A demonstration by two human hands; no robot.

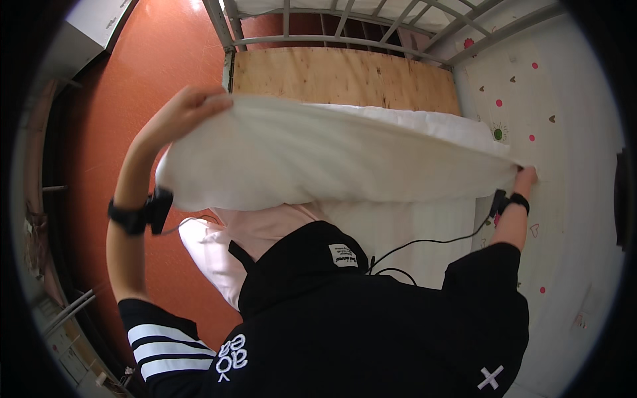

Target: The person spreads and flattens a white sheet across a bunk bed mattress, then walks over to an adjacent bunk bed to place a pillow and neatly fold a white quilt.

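Note:
A pale cloth sheet (318,154) is stretched between my two hands above a bed. My left hand (201,107) pinches its far left corner, near the bed's left edge. At the wall side, my right hand (528,174) grips the other end, where the sheet narrows into gathered folds. Some of the cloth looks blurred. Beneath and beyond the sheet shows white padded bedding (428,119); how far it runs under the sheet is hidden. Lighter bedding (428,239) lies on the near side, by my body.
Bare plywood (343,72) shows at the bed's far end, before a grey metal bed rail (338,42). A patterned wall (527,119) borders the right side. Reddish floor (144,64) runs along the left. Thin black cables (428,242) trail from my wrist straps.

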